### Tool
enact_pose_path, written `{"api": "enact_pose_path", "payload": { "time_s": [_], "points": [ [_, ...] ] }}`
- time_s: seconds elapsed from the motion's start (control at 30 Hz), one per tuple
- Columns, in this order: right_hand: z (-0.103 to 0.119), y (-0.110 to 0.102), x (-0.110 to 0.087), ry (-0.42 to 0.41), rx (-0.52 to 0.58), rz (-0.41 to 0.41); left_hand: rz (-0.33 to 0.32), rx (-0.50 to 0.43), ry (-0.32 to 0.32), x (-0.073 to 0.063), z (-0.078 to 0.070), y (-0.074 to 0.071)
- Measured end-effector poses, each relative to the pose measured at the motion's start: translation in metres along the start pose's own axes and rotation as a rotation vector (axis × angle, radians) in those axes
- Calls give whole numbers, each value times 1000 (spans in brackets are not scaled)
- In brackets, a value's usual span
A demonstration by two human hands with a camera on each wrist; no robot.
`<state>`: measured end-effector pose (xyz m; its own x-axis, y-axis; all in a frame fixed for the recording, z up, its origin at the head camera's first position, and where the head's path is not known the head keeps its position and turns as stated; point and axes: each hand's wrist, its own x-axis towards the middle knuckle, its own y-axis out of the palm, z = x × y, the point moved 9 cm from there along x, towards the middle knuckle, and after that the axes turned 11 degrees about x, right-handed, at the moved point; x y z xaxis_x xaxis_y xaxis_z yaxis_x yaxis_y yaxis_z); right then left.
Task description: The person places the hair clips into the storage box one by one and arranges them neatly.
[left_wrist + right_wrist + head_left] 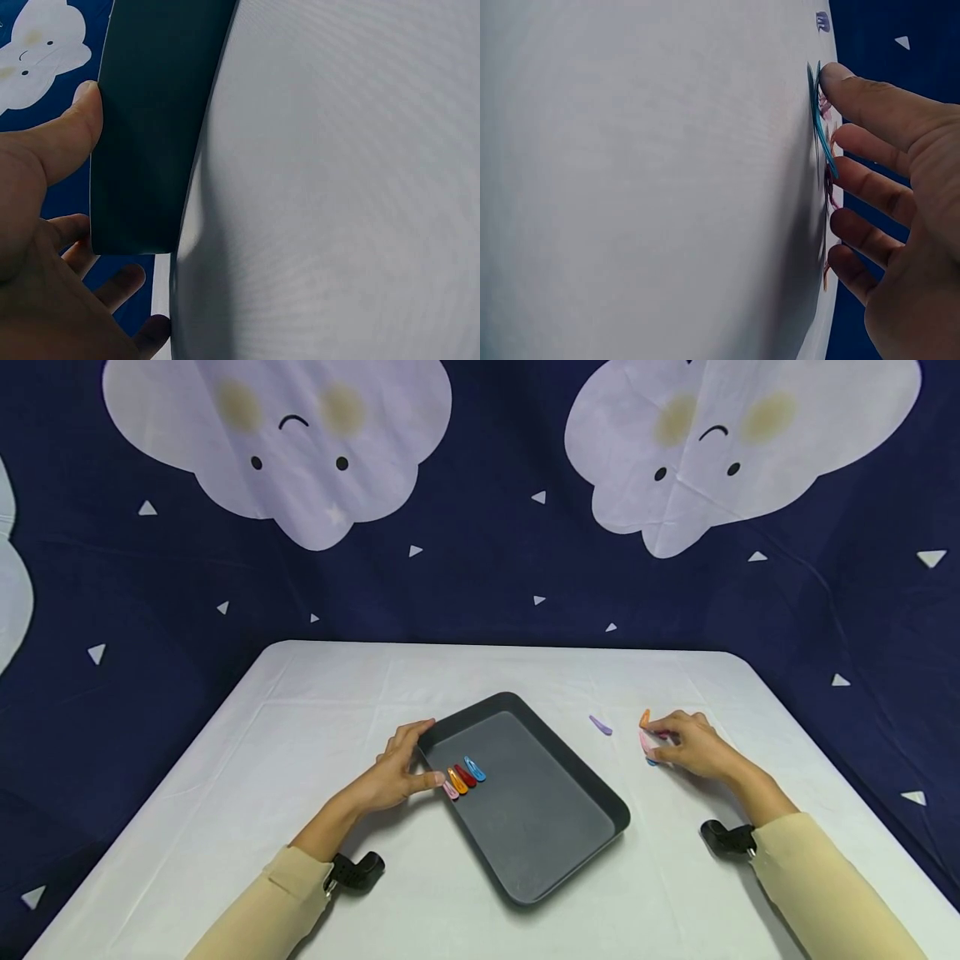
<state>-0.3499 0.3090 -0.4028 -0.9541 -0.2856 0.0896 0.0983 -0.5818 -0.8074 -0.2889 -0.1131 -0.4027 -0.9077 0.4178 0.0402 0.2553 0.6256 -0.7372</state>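
My left hand [397, 777] grips the left corner of a dark grey baking tray [536, 827], thumb on the near rim and fingers round the far side. Inside it, by the left wall, lie a pink snap hair clip [450, 790], an orange one [458, 782], a red one [466, 775] and a blue one [475, 768]. On the table, my right hand [693, 747] reaches over more clips, fingers spread and fingertips at them. An orange clip [645, 718] and a pink clip [644, 742] show beside the fingertips. A blue clip [820, 124] stands near the thumb; a dark red one is partly hidden.
A purple hair clip [601, 725] lies on the white table [337, 693] between the tray and my right hand. Behind the table hangs a dark blue cloth [487, 577] with clouds and small triangles. Each wrist wears a black camera mount.
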Motion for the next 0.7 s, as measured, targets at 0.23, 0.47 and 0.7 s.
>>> {"api": "enact_pose_path", "payload": {
  "time_s": [0.23, 0.47, 0.7],
  "points": [
    [4, 2, 3, 0, -45, -3, 1, 4, 0, 1, 1, 0],
    [4, 4, 4, -6, -57, -18, -1, 4, -1, 1, 0, 0],
    [3, 3, 4, -13, -63, -17, 0, -3, -1, 0, 1, 0]
  ]
}}
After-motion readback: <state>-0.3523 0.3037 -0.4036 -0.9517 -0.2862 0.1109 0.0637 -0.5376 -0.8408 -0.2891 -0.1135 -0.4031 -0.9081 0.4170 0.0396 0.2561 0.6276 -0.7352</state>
